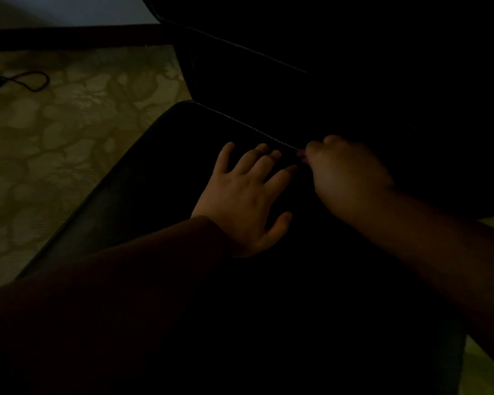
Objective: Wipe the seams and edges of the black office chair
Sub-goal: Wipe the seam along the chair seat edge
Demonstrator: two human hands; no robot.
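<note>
The black chair (160,178) fills most of what I see. It is very dark. Its seat looks smooth and flat, with a rounded edge running from 7 o'clock up to 12 o'clock. The chair's back (325,52) stands at 1 o'clock. A thin line of pale stitches (240,124) runs along the back of the seat, from 11 o'clock toward the middle.

The floor (54,143) at 9 o'clock is yellowish with blotchy round shapes. A thin black cord (32,79) lies on it in a loop at 10 o'clock.

My left arm comes in from 8 o'clock in a dark reddish sleeve (111,280). My left hand (248,195) lies flat on the seat, fingers straight and spread apart, holding nothing.

My right arm comes in bare from 4 o'clock. My right hand (345,172) is curled into a fist right at the end of the stitches, just beside my left fingertips. It is too dark to tell if it holds anything.
</note>
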